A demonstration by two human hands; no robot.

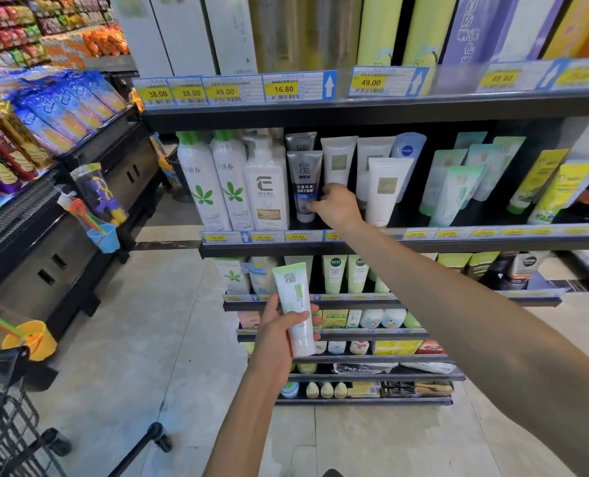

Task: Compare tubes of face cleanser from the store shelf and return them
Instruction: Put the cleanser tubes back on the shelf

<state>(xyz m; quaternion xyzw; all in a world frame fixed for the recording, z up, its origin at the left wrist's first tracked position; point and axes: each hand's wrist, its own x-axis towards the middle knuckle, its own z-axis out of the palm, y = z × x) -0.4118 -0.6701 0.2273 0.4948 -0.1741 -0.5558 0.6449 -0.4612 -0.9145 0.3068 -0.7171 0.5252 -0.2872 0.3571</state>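
Observation:
My left hand (276,333) grips a white tube with a green top (294,306), held upright in front of the lower shelves. My right hand (334,205) reaches to the middle shelf and its fingers close on the lower part of a grey MEN cleanser tube (303,182), which stands cap down on the shelf. A second grey tube (300,141) stands behind it. White tubes (386,191) stand just right of my right hand.
White spray bottles (200,180) and a white pump bottle (267,187) stand left of the grey tube. Green tubes (458,191) fill the shelf's right side. The shelf edge (458,241) carries yellow price tags. A snack rack (45,139) and a black cart (7,438) are at left.

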